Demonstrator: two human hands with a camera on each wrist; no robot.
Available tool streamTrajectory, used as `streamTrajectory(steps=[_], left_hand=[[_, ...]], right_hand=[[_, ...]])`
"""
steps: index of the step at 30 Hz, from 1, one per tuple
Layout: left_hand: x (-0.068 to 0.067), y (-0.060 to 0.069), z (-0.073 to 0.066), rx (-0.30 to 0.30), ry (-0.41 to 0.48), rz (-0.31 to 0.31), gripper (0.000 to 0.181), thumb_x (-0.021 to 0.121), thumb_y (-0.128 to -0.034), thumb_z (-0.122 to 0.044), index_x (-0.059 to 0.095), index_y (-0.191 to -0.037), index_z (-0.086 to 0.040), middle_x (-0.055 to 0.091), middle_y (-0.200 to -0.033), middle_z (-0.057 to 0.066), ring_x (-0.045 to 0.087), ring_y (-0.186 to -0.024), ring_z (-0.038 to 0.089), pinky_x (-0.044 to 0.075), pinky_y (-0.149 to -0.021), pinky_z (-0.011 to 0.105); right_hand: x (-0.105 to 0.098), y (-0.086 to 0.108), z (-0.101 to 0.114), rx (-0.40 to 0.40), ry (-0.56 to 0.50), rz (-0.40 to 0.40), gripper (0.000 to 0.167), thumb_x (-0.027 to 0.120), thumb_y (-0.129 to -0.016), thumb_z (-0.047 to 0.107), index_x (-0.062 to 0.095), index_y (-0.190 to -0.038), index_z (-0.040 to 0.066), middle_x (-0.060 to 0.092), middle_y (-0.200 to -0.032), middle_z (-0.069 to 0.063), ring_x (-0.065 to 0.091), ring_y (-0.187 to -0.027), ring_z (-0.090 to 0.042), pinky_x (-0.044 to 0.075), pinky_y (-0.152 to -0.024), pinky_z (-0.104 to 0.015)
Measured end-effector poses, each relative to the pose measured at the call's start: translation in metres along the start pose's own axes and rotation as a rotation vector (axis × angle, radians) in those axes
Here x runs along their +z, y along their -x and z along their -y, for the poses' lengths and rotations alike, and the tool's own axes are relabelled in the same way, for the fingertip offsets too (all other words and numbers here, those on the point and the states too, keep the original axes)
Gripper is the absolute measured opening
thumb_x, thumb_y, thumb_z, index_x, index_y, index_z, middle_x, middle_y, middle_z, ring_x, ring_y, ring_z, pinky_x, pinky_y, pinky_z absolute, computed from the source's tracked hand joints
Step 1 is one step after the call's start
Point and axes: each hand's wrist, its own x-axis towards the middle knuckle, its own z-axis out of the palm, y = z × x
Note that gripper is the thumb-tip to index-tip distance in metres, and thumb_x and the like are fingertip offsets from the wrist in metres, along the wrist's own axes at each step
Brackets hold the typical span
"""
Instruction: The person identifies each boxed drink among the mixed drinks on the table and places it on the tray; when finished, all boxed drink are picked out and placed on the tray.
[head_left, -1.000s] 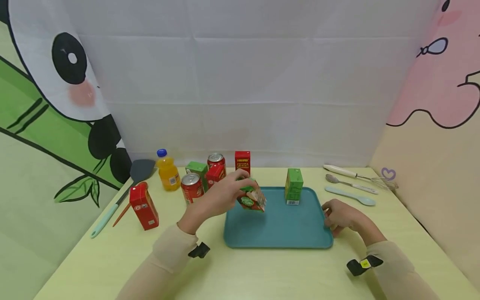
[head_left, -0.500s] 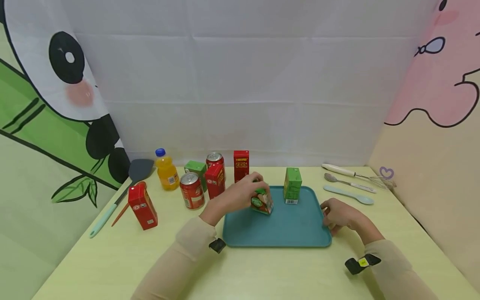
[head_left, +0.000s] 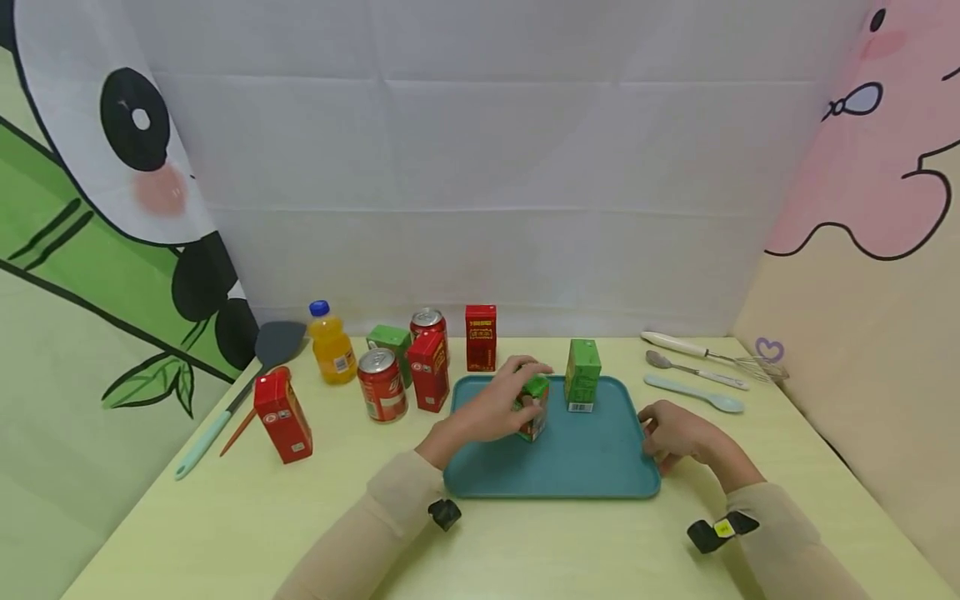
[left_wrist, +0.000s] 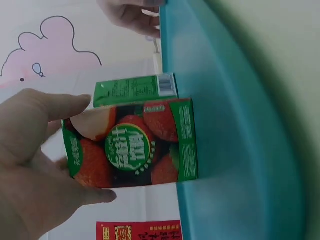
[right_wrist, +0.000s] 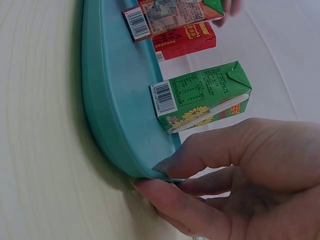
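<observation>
A juice carton with red fruit printed on it [left_wrist: 132, 145] stands upright on the left part of the teal tray [head_left: 555, 468]. My left hand [head_left: 498, 406] is around the top of this carton, its fingers spread to either side; the left wrist view shows them at its edges, loosely placed. Behind and to the right, a green drink carton with yellow flowers [right_wrist: 202, 95] is upright on the tray too. At the tray's right side, my right hand [head_left: 678, 435] pinches the rim between thumb and fingers.
Left of the tray are red cartons [head_left: 282, 417], red cans [head_left: 382, 385], a tipped green carton [head_left: 392, 337] and an orange juice bottle [head_left: 332, 346]. A spatula [head_left: 243, 392] lies far left. A whisk [head_left: 697, 346] and spoons [head_left: 693, 393] lie right; a white cloth hangs behind.
My left hand has carried the fruit carton rightward and lowered it upright onto the tray. Its fingers have since spread apart. The right hand has stayed at the tray's rim.
</observation>
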Motion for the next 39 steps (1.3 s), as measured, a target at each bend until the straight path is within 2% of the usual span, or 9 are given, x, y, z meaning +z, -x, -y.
streamTrajectory(steps=[3, 6, 9, 12, 16, 23, 30, 35, 39], left_hand=[[0.003, 0.007, -0.004, -0.113, 0.139, -0.146, 0.074, 0.069, -0.0952, -0.017, 0.026, -0.155, -0.013, 0.025, -0.154, 0.015, 0.055, -0.112, 0.025, 0.054, -0.089, 0.040], [0.007, 0.014, -0.009, -0.249, 0.306, -0.292, 0.090, 0.077, -0.0893, -0.019, 0.018, -0.156, -0.008, 0.029, -0.152, 0.019, 0.050, -0.123, 0.034, 0.051, -0.095, 0.052], [0.013, 0.016, -0.009, -0.365, 0.409, -0.352, 0.100, 0.083, -0.0836, -0.023, 0.017, -0.156, -0.006, 0.039, -0.146, 0.020, 0.045, -0.131, 0.035, 0.047, -0.101, 0.053], [0.022, 0.015, -0.005, -0.440, 0.455, -0.338, 0.105, 0.086, -0.0808, -0.027, 0.016, -0.156, -0.005, 0.045, -0.140, 0.018, 0.048, -0.128, 0.033, 0.048, -0.100, 0.052], [0.032, 0.016, 0.003, -0.490, 0.393, -0.326, 0.102, 0.087, -0.0790, -0.029, 0.021, -0.151, -0.001, 0.042, -0.137, 0.019, 0.047, -0.126, 0.034, 0.049, -0.097, 0.052], [0.030, 0.015, 0.012, -0.508, 0.231, -0.339, 0.086, 0.085, -0.0790, -0.032, 0.032, -0.138, 0.001, 0.040, -0.129, 0.021, 0.050, -0.114, 0.034, 0.049, -0.091, 0.052], [0.017, 0.016, 0.013, -0.462, 0.198, -0.286, 0.070, 0.083, -0.0786, -0.022, 0.044, -0.132, 0.002, 0.054, -0.119, 0.016, 0.054, -0.107, 0.030, 0.052, -0.085, 0.049], [0.011, 0.013, 0.013, -0.480, 0.210, -0.249, 0.072, 0.082, -0.0815, -0.019, 0.047, -0.141, 0.001, 0.056, -0.136, 0.018, 0.055, -0.121, 0.034, 0.051, -0.093, 0.052], [0.011, 0.009, 0.013, -0.500, 0.276, -0.213, 0.075, 0.078, -0.0852, -0.015, 0.040, -0.148, 0.002, 0.048, -0.147, 0.020, 0.063, -0.106, 0.029, 0.058, -0.075, 0.042]], right_hand=[[0.001, -0.001, 0.001, 0.000, -0.007, -0.001, 0.064, 0.062, -0.079, -0.012, 0.036, -0.136, -0.025, 0.047, -0.091, -0.017, 0.058, -0.074, -0.025, 0.060, -0.060, -0.042], [0.000, -0.002, 0.002, -0.009, -0.002, 0.003, 0.064, 0.061, -0.080, -0.011, 0.035, -0.137, -0.025, 0.049, -0.095, -0.019, 0.059, -0.077, -0.025, 0.060, -0.061, -0.042], [0.000, -0.002, 0.002, -0.012, -0.002, 0.002, 0.064, 0.062, -0.080, -0.011, 0.035, -0.137, -0.025, 0.051, -0.099, -0.021, 0.061, -0.079, -0.025, 0.060, -0.061, -0.042], [-0.001, 0.000, 0.002, -0.013, -0.001, 0.004, 0.064, 0.061, -0.080, -0.011, 0.035, -0.136, -0.026, 0.050, -0.097, -0.019, 0.060, -0.078, -0.025, 0.060, -0.061, -0.042], [0.000, 0.001, 0.002, -0.015, -0.005, 0.015, 0.064, 0.060, -0.079, -0.012, 0.035, -0.136, -0.026, 0.047, -0.092, -0.017, 0.057, -0.076, -0.024, 0.060, -0.060, -0.042], [0.003, -0.005, 0.005, -0.017, -0.008, 0.018, 0.065, 0.060, -0.078, -0.013, 0.035, -0.136, -0.025, 0.046, -0.093, -0.018, 0.058, -0.077, -0.025, 0.060, -0.060, -0.042], [0.004, -0.004, 0.006, -0.023, -0.015, 0.023, 0.065, 0.060, -0.079, -0.012, 0.034, -0.136, -0.026, 0.047, -0.093, -0.018, 0.059, -0.077, -0.025, 0.060, -0.061, -0.042], [0.002, 0.001, 0.004, -0.029, -0.011, 0.022, 0.065, 0.060, -0.079, -0.012, 0.033, -0.136, -0.028, 0.048, -0.094, -0.018, 0.059, -0.077, -0.024, 0.060, -0.061, -0.042], [0.002, 0.002, 0.002, -0.024, -0.012, 0.016, 0.065, 0.060, -0.078, -0.013, 0.035, -0.136, -0.027, 0.047, -0.090, -0.016, 0.058, -0.075, -0.024, 0.060, -0.060, -0.042]])
